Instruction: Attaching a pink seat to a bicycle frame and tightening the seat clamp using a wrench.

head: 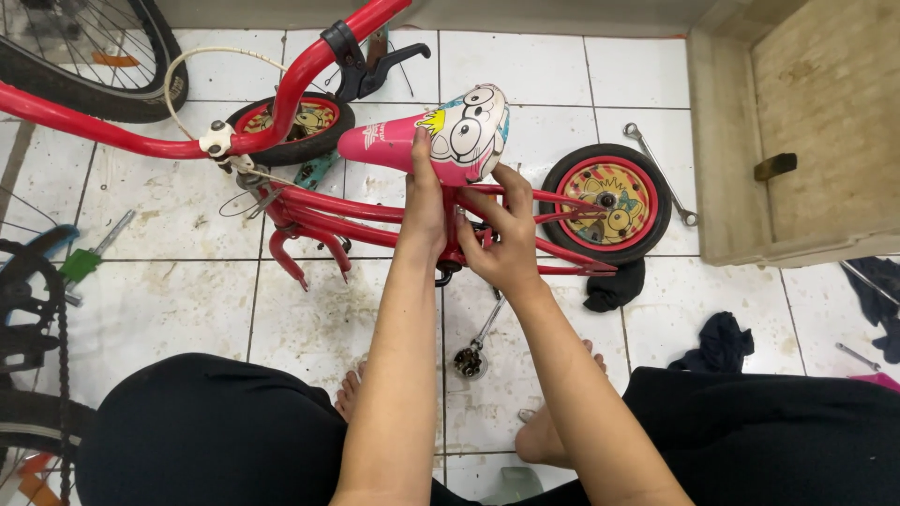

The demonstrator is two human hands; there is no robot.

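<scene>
A small red children's bicycle frame (328,217) lies on its side on the white tiled floor. Its pink cartoon-printed saddle (450,136) points up toward me. My left hand (424,201) grips the saddle's lower edge, thumb pressed on the pink cover. Just right of it, my right hand (502,234) has its fingers curled on the red frame tubes under the saddle, by the seat post. The rear wheel (607,202) with a red and yellow disc sits to the right, the front wheel (292,126) to the left. The red handlebar (281,89) with a black brake lever (375,66) arcs across the top.
A silver spanner (662,174) lies by the rear wheel. Another tool (478,342) rests between my bare feet. Black rags (720,342) lie right. A wooden box (797,131) stands at the top right. A larger bicycle wheel (103,56) and a chainring (23,290) crowd the left.
</scene>
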